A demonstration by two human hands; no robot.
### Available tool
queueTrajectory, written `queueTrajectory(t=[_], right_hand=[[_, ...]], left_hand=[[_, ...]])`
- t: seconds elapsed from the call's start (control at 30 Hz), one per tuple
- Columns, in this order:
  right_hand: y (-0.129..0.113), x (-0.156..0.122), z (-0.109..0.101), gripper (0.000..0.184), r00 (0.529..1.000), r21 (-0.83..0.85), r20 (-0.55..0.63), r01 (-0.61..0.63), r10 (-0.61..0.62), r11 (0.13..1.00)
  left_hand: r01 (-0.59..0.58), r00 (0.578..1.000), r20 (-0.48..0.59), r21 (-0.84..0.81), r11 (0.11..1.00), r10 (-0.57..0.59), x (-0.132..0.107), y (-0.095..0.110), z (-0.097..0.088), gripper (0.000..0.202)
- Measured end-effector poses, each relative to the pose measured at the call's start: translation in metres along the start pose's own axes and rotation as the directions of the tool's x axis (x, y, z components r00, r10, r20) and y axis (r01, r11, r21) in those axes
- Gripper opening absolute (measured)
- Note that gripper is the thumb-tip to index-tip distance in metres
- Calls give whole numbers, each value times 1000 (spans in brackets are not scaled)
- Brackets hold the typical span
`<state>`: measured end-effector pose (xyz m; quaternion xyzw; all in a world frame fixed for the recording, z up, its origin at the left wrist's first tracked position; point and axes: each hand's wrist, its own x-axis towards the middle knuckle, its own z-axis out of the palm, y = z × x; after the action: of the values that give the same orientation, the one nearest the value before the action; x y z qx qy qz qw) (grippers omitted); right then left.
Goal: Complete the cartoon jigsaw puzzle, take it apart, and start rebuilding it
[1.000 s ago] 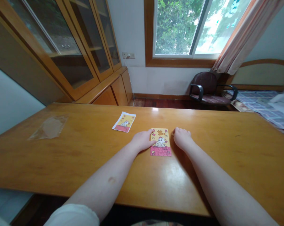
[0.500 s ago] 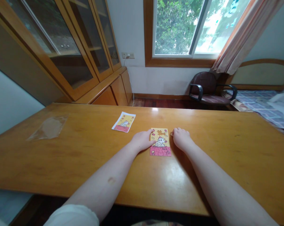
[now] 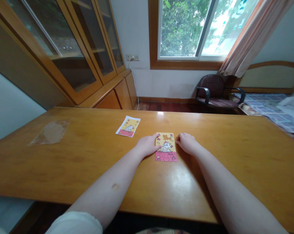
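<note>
A nearly whole jigsaw puzzle (image 3: 167, 157), yellow above and pink below with a white cartoon animal, lies flat on the wooden table (image 3: 88, 156). Bare wood shows through an irregular gap in its upper part. My left hand (image 3: 147, 145) rests along the puzzle's left edge, thumb and forefinger spread apart and touching it. Just beyond the right edge is my right hand (image 3: 186, 142), its fingers curled and the tips pinched together close to the table. What lies between those fingertips is hidden or too small to tell.
A card (image 3: 128, 126) with the same picture lies beyond my left hand. A clear plastic bag (image 3: 50, 132) lies on the table's left side. Behind the table stand a glass-doored cabinet (image 3: 88, 58), an office chair (image 3: 214, 89) and a bed (image 3: 271, 107).
My right hand has shifted slightly, and its fingertips sit a little lower and closer to the puzzle. A small pale bit at those fingertips earlier is no longer distinct. My left hand stays put.
</note>
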<state>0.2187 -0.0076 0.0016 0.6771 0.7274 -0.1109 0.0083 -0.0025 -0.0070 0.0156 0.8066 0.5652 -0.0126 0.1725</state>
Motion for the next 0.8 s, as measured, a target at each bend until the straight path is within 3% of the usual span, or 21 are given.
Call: queueTrajectory(t=[0.23,0.4,0.63,0.8], right_hand=[[0,-2,-5,10,997,69,-72,44,-39,997],[-7,-2,-1,8,956,220,-213,250,-204,943],[-4,-3,4,10,916,219,-329,312,-231,924],[5,-5,-1,28,911,171,-215,391,-353,905]], left_hand=[[-14,1000,-10,9,1000,14,1,-1,1,64],[-21,1000,-22,13,1000,21,1,-2,3,65],[-32,999,-24,11,999,32,2,-4,4,64],[-40,999,-25,13,999,40,3,-4,5,65]])
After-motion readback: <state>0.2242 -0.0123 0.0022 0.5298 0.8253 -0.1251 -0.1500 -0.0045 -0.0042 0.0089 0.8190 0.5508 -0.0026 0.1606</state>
